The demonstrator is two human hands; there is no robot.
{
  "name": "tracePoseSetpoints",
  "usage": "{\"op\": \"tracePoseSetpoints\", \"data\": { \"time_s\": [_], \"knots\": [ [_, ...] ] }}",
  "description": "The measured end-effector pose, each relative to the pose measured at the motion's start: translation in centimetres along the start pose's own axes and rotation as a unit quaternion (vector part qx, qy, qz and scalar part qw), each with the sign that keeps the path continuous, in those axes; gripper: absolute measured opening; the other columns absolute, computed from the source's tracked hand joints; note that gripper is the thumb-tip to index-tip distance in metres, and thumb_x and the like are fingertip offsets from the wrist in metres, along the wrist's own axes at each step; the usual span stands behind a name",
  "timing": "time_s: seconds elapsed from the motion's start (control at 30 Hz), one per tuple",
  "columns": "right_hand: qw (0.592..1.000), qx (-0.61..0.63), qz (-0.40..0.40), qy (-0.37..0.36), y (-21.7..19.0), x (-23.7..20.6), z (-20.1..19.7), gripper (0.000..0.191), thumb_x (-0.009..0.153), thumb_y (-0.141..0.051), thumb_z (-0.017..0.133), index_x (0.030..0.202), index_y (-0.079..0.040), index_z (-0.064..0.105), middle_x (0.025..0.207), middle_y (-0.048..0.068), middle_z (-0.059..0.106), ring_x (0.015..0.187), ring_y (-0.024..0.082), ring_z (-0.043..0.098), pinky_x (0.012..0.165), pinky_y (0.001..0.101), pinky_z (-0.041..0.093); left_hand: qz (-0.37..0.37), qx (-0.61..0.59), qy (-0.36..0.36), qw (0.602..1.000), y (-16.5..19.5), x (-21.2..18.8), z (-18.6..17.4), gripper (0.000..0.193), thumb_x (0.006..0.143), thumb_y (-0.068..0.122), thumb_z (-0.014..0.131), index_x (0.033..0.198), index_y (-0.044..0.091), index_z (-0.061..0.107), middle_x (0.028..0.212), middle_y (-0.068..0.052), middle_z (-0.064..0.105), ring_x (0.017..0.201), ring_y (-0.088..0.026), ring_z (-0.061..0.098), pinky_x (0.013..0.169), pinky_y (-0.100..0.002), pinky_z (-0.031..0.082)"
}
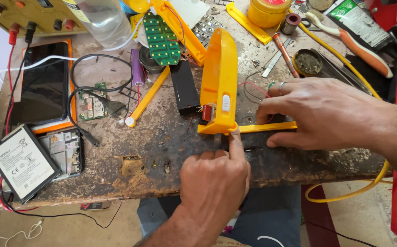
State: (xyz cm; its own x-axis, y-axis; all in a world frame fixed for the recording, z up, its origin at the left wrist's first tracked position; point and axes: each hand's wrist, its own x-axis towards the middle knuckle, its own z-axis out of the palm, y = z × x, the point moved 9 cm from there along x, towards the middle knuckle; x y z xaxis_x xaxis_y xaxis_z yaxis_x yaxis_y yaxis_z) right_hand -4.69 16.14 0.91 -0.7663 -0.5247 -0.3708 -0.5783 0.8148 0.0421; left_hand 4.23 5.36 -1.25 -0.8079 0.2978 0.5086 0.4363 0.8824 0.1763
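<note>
On the worn workbench [162, 142], left hand [214, 176] fingertip touches yellow lamp housing [219, 82]; right hand [319, 114] pinches its yellow strip [267, 127].

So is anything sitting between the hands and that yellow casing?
Nothing visible. The left hand already has its forefinger against the lower corner of the yellow casing, and the right hand rests on the yellow strip joined to it. The black battery box lies off to the side.

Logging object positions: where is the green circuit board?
Head view, upper middle of the table: the green circuit board lies between the clear plastic bottle and the yellow housing.
</note>
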Motion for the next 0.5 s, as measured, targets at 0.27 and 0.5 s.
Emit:
{"op": "tracePoseSetpoints", "data": {
  "time_s": [0.27, 0.5],
  "knots": [
    [0.987, 0.023, -0.084, 0.135, 0.7, -1.2, -1.6, 0.035, 0.084, -0.047, 0.07, 0.098, -0.015, 0.074, 0.098, 0.008, 0.069, 0.093, 0.03, 0.065, 0.08, 0.0447, 0.052, 0.003, 0.008, 0.0, 1.0, 0.0, 0.2, 0.0, 0.049, 0.078, 0.022, 0.07, 0.12, -0.003, 0.074, 0.05, -0.002, 0.059, 0.046, -0.016, 0.06, 0.042, -0.033, 0.046],
    [0.972, 0.189, 0.13, 0.041, 5.5, -1.5, 1.4, 0.026, 0.087, -0.034, 0.078, 0.109, -0.02, 0.083, 0.088, -0.001, 0.08, 0.072, 0.017, 0.073, 0.067, 0.032, 0.06, 0.012, 0.053, -0.017, 0.998, 0.3, 0.3, 0.4, 0.047, 0.077, 0.016, 0.067, 0.12, -0.002, 0.075, 0.049, -0.001, 0.059, 0.044, -0.014, 0.061, 0.039, -0.032, 0.044]
  ]
}}
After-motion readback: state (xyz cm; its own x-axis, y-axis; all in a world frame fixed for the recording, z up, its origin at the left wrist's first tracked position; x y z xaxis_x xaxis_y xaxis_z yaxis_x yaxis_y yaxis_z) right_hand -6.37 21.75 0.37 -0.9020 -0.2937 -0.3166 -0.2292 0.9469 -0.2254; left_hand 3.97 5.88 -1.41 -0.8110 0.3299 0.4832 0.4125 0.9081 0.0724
